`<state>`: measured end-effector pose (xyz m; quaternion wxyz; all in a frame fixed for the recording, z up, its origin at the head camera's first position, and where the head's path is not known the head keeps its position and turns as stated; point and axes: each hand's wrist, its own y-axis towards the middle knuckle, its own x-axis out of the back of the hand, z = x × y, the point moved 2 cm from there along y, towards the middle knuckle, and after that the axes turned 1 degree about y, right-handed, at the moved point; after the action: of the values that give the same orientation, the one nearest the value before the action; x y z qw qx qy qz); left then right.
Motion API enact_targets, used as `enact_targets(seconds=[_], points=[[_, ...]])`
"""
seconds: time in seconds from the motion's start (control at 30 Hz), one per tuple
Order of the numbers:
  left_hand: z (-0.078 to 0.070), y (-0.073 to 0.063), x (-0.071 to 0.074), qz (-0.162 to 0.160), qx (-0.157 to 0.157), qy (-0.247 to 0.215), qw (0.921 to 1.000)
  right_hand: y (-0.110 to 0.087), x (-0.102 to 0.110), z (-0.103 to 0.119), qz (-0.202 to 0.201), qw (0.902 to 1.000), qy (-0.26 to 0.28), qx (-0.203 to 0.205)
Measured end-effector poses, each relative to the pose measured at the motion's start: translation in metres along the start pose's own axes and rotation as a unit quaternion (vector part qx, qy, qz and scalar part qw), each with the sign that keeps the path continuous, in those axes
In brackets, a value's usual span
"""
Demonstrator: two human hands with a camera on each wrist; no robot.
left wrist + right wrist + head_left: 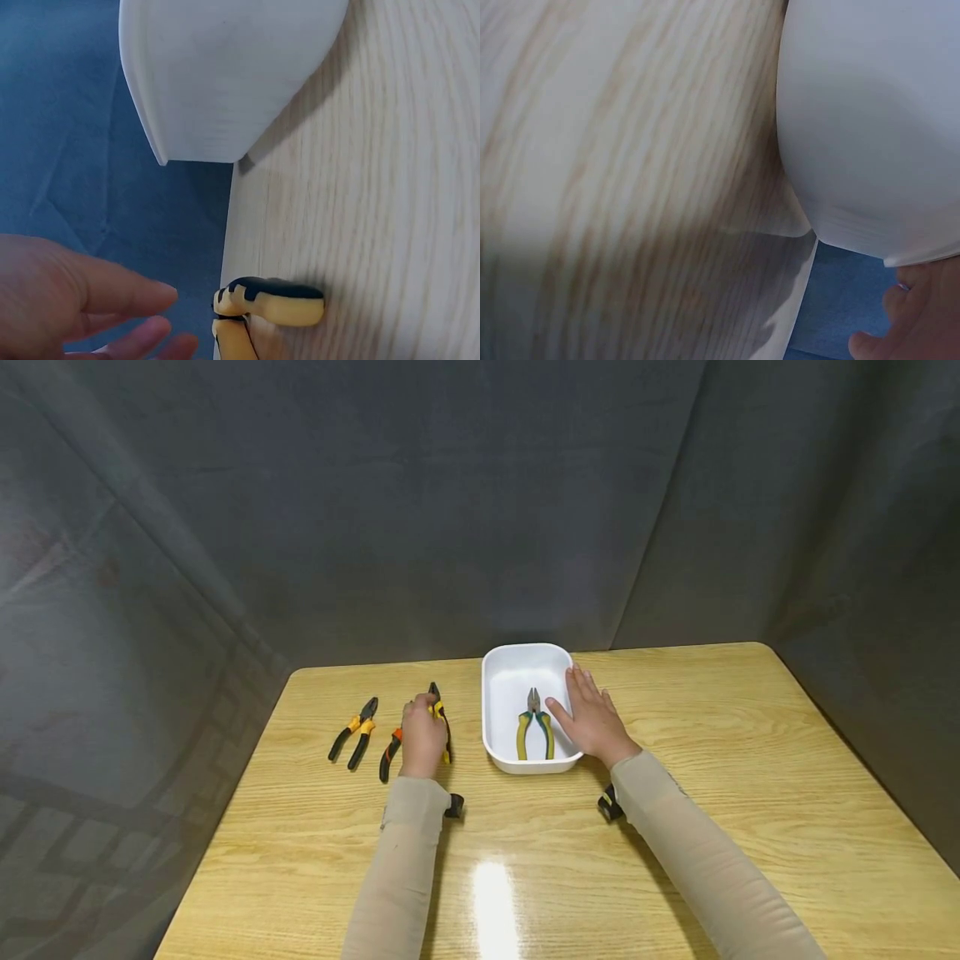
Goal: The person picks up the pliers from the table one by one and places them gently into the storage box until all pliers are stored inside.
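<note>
My left hand (423,739) hovers over the left part of the table. In the left wrist view its loosely bent fingers (127,292) are apart from the yellow-and-black pliers (289,306). Those pliers (448,739) lie partly under it in the head view. On its other side, orange-and-black pliers (387,762) are mostly hidden by the hand. My right hand (597,720) rests with fingers spread on the right rim of a white tray (534,768). Inside the tray lie yellow-and-green pliers (522,735), handles toward me.
Another pair of pliers (366,727), with orange-yellow and black handles, lies farther left on the wooden table (540,835). Dark cloth (450,527) hangs behind the table and along both sides. The tray stands near the table's back edge.
</note>
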<state>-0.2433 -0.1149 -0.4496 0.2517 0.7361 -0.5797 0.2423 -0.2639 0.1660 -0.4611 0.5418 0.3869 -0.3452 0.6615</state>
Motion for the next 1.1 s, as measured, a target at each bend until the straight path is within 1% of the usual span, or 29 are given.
enact_targets(seconds=[0.2,0.37,0.67,0.9,1.1], points=[[0.005,0.001,-0.001,0.021,0.022,-0.004,0.9995,-0.001,0.0,-0.001,0.0,1.0,0.003,-0.001],[0.008,0.002,-0.002,0.028,0.036,0.002,0.999,-0.001,0.0,-0.001,-0.002,1.0,0.004,-0.004],[0.013,0.005,-0.001,0.027,0.035,0.026,0.9987,-0.001,-0.001,0.0,-0.002,0.9999,0.01,-0.006],[0.014,0.004,0.0,0.041,0.044,0.033,0.9976,-0.002,-0.001,0.001,-0.003,0.9999,0.008,-0.007],[0.012,0.002,0.001,0.036,0.044,0.064,0.9963,-0.002,-0.001,0.002,-0.004,0.9999,0.009,-0.007]])
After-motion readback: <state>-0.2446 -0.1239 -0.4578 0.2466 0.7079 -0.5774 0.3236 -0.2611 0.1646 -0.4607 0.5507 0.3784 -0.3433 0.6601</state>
